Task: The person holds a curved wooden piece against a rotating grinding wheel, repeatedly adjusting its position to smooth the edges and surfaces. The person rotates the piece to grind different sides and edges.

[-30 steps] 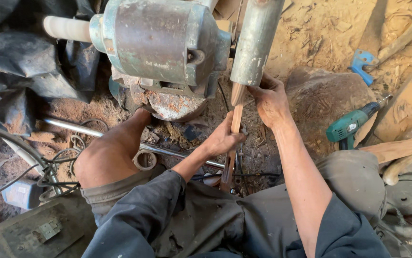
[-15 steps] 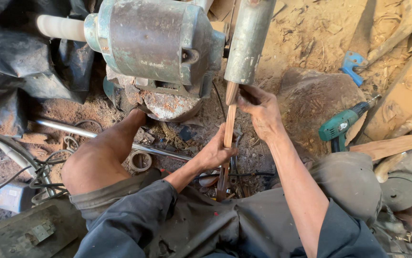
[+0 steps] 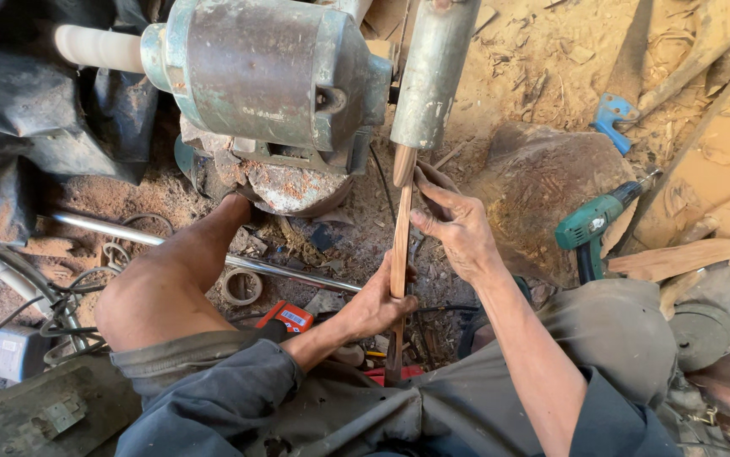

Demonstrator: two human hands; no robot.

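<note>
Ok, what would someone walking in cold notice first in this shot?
Probably the big grey-green motor at the top, with a grey cylinder beside it. Just below, the left hand grips a thin wooden stick whose top meets the cylinder, and the right hand holds it higher up. A green power drill lies on the sawdust to the right.

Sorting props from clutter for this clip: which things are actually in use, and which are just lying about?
In use:
- thin wooden stick, gripped by left hand
- right hand, steadying the stick's upper part
- grey cylinder at the stick's tip
- motor housing beside it

Lying about:
- green cordless drill
- chrome tube
- tape roll
- blue clamp
</note>
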